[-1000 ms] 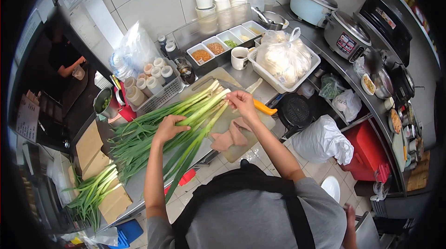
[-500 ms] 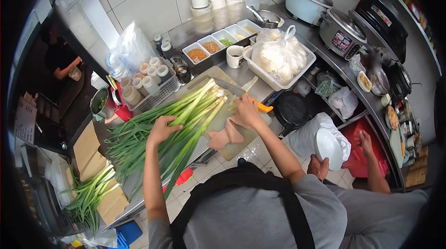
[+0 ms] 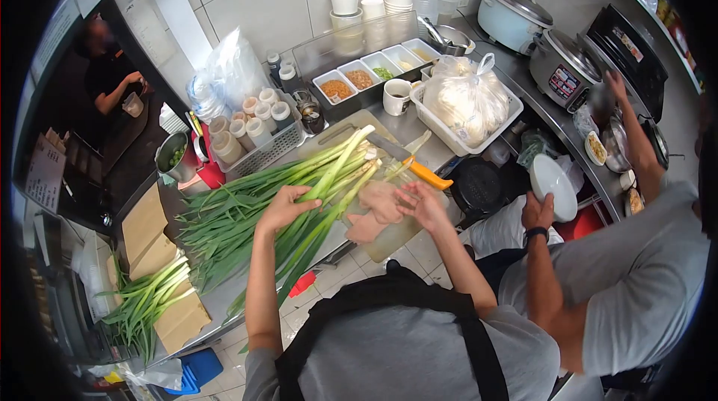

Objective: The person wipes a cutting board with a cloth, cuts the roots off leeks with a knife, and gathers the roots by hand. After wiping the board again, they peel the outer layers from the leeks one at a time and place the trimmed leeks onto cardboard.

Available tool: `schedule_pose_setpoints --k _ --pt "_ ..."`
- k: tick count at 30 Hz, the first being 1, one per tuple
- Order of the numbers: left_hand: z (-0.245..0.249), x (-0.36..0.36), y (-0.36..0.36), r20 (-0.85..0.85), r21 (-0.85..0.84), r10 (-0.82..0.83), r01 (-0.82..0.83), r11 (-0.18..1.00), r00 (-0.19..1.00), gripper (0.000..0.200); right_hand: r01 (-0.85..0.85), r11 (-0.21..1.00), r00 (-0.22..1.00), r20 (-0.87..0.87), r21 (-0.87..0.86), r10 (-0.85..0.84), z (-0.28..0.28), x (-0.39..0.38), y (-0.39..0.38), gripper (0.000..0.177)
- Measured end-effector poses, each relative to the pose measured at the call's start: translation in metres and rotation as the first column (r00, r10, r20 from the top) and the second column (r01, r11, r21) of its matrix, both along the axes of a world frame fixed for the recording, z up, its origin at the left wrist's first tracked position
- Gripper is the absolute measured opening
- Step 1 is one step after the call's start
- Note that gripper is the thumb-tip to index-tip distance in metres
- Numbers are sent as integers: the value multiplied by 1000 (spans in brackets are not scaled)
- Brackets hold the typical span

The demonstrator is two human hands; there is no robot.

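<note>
A large bunch of green onions (image 3: pixel 250 208) lies across the steel counter, its white ends on the cutting board (image 3: pixel 365 118). My left hand (image 3: pixel 290 208) is curled over the stalks near the middle of the bunch. A knife with a yellow handle (image 3: pixel 429 173) rests on the board, its blade toward the white ends. My right hand (image 3: pixel 425 206), empty with fingers apart, is just below that handle. Its fingertips are right at a pale pink, soft, folded piece (image 3: pixel 380 203) that lies on the near part of the board.
A basket of squeeze bottles (image 3: pixel 258 130) and a white basket (image 3: pixel 502 118) with a bagged load stand behind the board. To the right, a co-worker's hand holds a white bowl (image 3: pixel 553 188). More green onions (image 3: pixel 153 300) lie on cardboard at left.
My right hand has let go of the knife and come down to the pink piece with fingers spread. The co-worker has moved, one arm now reaching toward the back counter. The view has shifted slightly.
</note>
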State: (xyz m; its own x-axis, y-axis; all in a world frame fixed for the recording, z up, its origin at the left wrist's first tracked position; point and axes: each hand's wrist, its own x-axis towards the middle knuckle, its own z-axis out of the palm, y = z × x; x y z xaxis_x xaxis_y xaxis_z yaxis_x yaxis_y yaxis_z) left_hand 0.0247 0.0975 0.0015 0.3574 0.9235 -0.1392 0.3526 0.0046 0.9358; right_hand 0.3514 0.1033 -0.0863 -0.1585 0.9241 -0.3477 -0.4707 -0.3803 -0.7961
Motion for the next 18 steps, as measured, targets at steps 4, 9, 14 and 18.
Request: schedule_pose_setpoints --k 4,9,14,18 --pt "-17 9 7 25 2 -25 25 1000 999 16 -299 826 614 759 477 -216 -35 -31 -5 32" --pt "-28 13 8 -72 47 -46 50 998 996 20 -434 761 535 818 482 -213 -24 -39 4 34" --pt "-34 30 3 -101 99 -43 53 994 994 23 -98 521 693 434 848 -576 42 -81 -5 16" --pt "-25 43 -5 28 110 -58 55 992 998 26 -260 497 688 520 828 -506 59 -96 -8 22"
